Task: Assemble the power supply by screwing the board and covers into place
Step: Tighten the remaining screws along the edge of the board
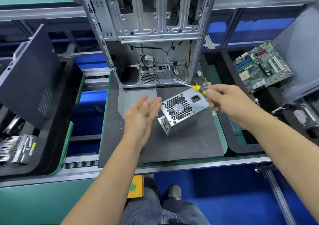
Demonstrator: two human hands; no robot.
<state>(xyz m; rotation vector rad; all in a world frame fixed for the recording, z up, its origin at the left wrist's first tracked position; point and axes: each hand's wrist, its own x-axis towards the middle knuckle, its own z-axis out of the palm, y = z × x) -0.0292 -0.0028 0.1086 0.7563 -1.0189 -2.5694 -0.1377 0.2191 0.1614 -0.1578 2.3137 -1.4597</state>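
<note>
Power supply (pixel 183 110) sits centre frame on the dark worktop (pixel 181 145), tilted, fan grille and AC socket face up toward camera, prob. so screw holes on that face are reachable. Right hand (pixel 224 98), centre-right, fingers curled round a yellow/black screwdriver (pixel 193 86); shaft points up-left toward the open PC chassis (pixel 150 40) standing at top centre, tip in the air, not on any screw. Held like this it looks parked, not driving. Left hand (pixel 143 111), just left of the PSU, is empty: palm turned up, fingers straight and relaxed, not touching the unit; fingertips near its left edge. Can't tell if a screw lies in the palm, too small to see. Loose sheet-metal cover (pixel 136 97) lies flat behind the left hand, just in front of the chassis, likely staged for fitting. Wire bundle w/ connectors (pixel 203 79) above the PSU, beside the driver handle. Motherboard (pixel 262 66) propped in tray, upper right; dark case panel (pixel 31 76) leaning at left; neither in use. Judgement: between steps, PSU body closed, next likely steady unit w/ left hand, seat driver on a screw.
</note>
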